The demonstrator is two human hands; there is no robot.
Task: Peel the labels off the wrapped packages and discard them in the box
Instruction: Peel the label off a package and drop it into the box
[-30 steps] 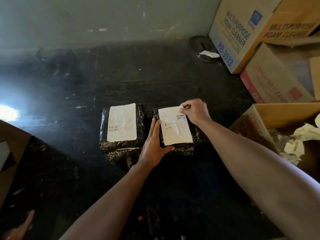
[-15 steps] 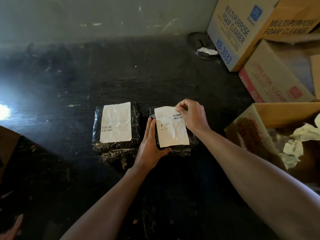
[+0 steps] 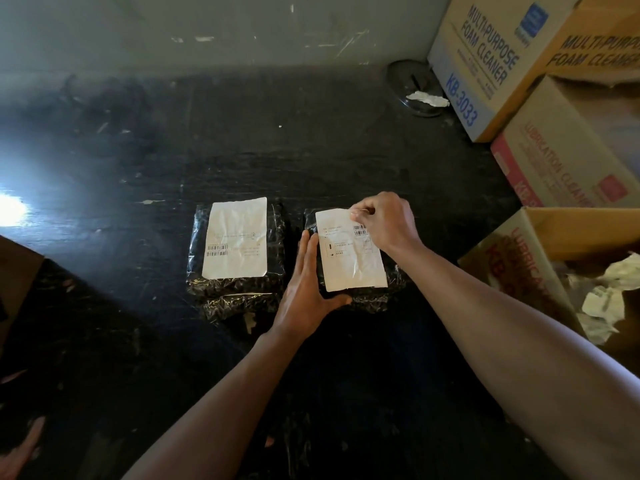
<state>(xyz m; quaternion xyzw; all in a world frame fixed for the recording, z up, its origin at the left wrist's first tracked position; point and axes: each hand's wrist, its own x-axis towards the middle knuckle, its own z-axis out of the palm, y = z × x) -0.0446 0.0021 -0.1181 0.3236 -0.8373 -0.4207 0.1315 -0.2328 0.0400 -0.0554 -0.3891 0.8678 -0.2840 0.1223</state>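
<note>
You face a dark, scuffed table [image 3: 311,150] set against a grey wall. 2 black-wrapped packages lie side by side at its middle, each with a white label on top: the left package [image 3: 235,289] with the left label [image 3: 235,237], the right package [image 3: 370,299] with the right label [image 3: 349,261]. At your right an open box [image 3: 571,230] holds crumpled paper [image 3: 602,299]. 2 printed cartons stand behind it, 1 pink-trimmed [image 3: 554,168], 1 blue-lettered [image 3: 485,64]. Beside the blue-lettered carton, a round dark dish [image 3: 408,81] holds a paper scrap [image 3: 427,98].

Your left hand [image 3: 304,292] lies flat, fingers straight along the right package's left side, thumb stretched along its near edge, bracing it. Your right hand [image 3: 388,223] reaches in from the right, fingers bent, pinching the right label's far right corner.
</note>
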